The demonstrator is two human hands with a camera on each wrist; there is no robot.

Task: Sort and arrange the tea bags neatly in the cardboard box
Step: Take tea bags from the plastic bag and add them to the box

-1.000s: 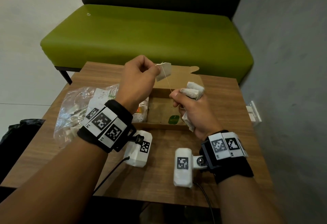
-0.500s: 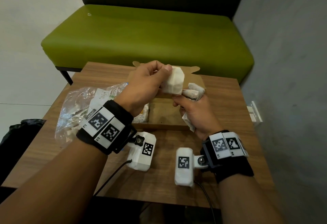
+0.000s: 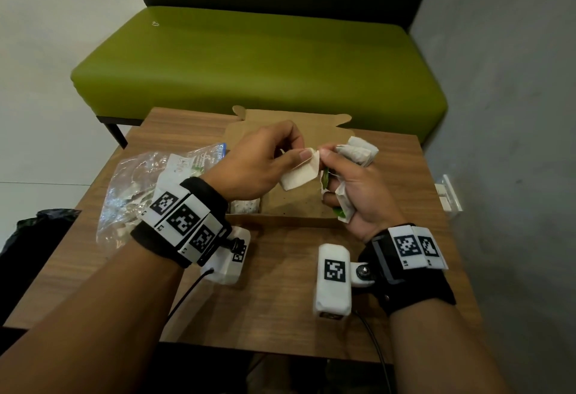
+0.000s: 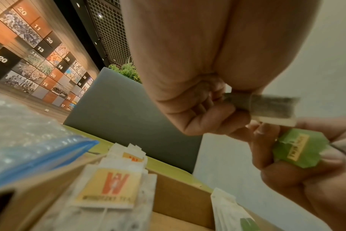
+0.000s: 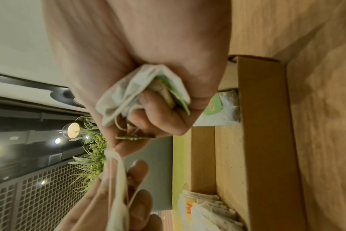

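Whereas half a second earlier the left hand (image 3: 249, 166) held the white tea bag (image 3: 300, 173) higher, over the far flap, that bag has now come down to centre frame above the cardboard box (image 3: 299, 206), and the right thumb and forefinger have closed onto its right edge. At left of frame, a clear plastic bag (image 3: 134, 188) lies on the desk (image 3: 280, 294), unchanged. The left hand pinches the tea bag between thumb and curled fingers. The bag is a flat white paper pouch; the left wrist view shows dark contents through it, blurred. Orange-labelled tea bags (image 4: 111, 187) stand in the box's left end. At right, the right hand (image 3: 358, 194) has its remaining fingers curled round a bunch of white tea bags (image 3: 361, 152) with green tags (image 4: 298, 148). Behind the desk stands a green bench (image 3: 255, 60).
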